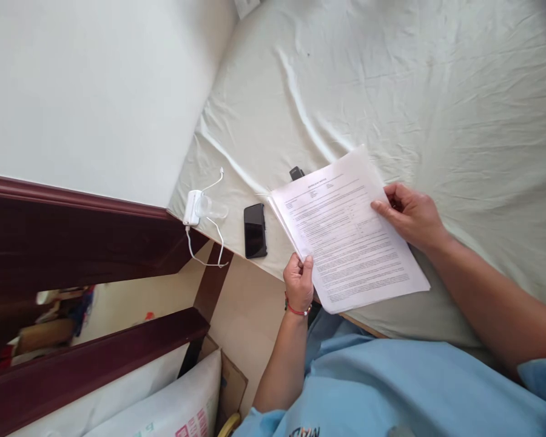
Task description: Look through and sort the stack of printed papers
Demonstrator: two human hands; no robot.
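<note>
A stack of printed paper sheets [346, 237] is held tilted over the near edge of the cloth-covered surface. Along its left edge my left hand [299, 282] is closed, the thumb lying on top of the sheets. My right hand [412, 212] pinches the right edge, with the thumb on the printed face and the fingers partly hidden behind. The top sheet carries a heading and several paragraphs, too small to read. A small black object [296, 173] pokes out from behind the stack's upper left edge; most of it is hidden.
A black smartphone [255, 230] lies left of the papers. Beyond it are a white device with a cable [192, 208] and a clear plastic piece [213, 209]. Pale wrinkled cloth [437, 91] covers the surface. Dark red wooden boards [73, 230] and a white printed sack [177, 400] are at lower left.
</note>
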